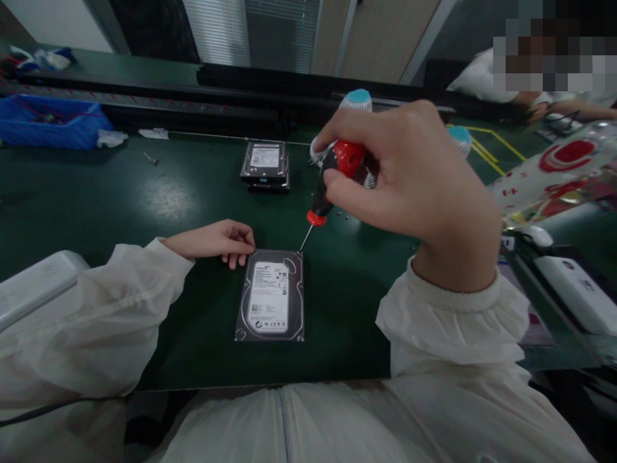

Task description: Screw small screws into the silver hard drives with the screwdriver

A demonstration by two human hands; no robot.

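Observation:
A hard drive (268,294) with a white label lies flat on the green table in front of me. My left hand (237,243) is at its far left corner, fingers curled and thumb and fingertips gripping the edge there. My right hand (385,167) is wrapped round the red and black handle of a screwdriver (324,186). The screwdriver is tilted, its thin metal shaft pointing down to the drive's far right corner. Whether the tip sits in a screw is too small to tell.
More hard drives (264,161) are stacked further back. Behind my right hand stand white bottles with teal caps (359,96). A blue bin (53,122) is at the far left, a large clear bottle (554,167) at the right. Small screws (343,215) lie on the table. Another person's arm (578,106) rests at the upper right.

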